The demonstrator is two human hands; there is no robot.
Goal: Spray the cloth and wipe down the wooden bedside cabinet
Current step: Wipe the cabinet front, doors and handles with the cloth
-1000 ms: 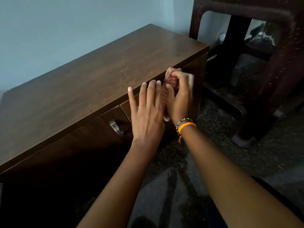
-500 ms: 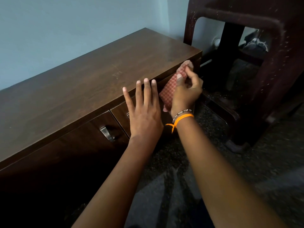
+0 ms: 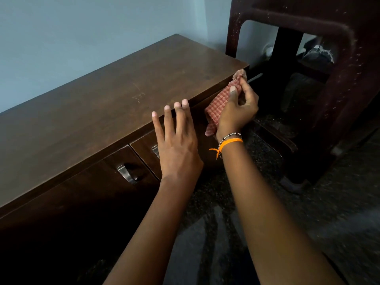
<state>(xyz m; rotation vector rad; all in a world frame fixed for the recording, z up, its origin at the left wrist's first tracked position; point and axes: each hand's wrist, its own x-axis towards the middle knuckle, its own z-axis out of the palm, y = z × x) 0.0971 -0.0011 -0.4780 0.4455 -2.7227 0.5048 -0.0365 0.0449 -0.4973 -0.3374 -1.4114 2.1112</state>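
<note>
Pale blue wall (image 3: 61,48), speckled dark floor (image 3: 267,202). Wooden bedside cabinet (image 3: 102,112): long, low, against the wall; two front doors with metal handles (image 3: 126,173). Dark plastic chair (image 3: 339,68): just beyond the cabinet's right end, likely to crowd strokes there. Left hand (image 3: 176,145): before the cabinet's front edge, fingers straight and spread, holding nothing. Right hand (image 3: 236,112): at the cabinet's right front corner, pinching the checked cloth (image 3: 218,108), which hangs against the front face. Advice: flatten the cloth, wipe along the grain, keep clear of the chair. No spray bottle visible.
</note>
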